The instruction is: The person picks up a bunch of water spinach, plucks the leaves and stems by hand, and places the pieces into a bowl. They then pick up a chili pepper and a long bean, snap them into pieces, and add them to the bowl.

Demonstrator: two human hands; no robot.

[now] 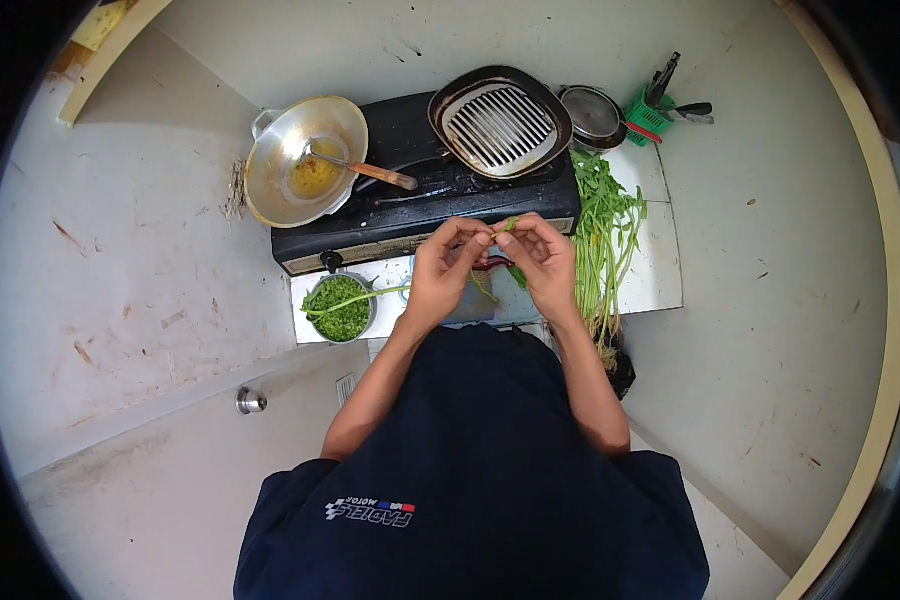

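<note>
Both hands meet just in front of the stove's front edge. My left hand (pixel 447 266) has its thumb and fingers pinched on a small green stem. My right hand (pixel 538 258) pinches the same bit of greenery, with its fingertips almost touching those of the left. A long green stalk (pixel 370 294) runs from beside my left hand to a round pot (pixel 371 322) holding chopped greens (pixel 342 312). Beneath the hands, a dark red-brown handle or similar object is partly hidden.
A black stove (pixel 395 225) carries a wok (pixel 270 190) with a wooden-handled ladle (pixel 380 176) and a grill pan (pixel 562 120). Long leafy greens (pixel 600 240) lie at right. Behind them are a small lidded pan (pixel 591 112) and a green basket (pixel 648 118) of utensils.
</note>
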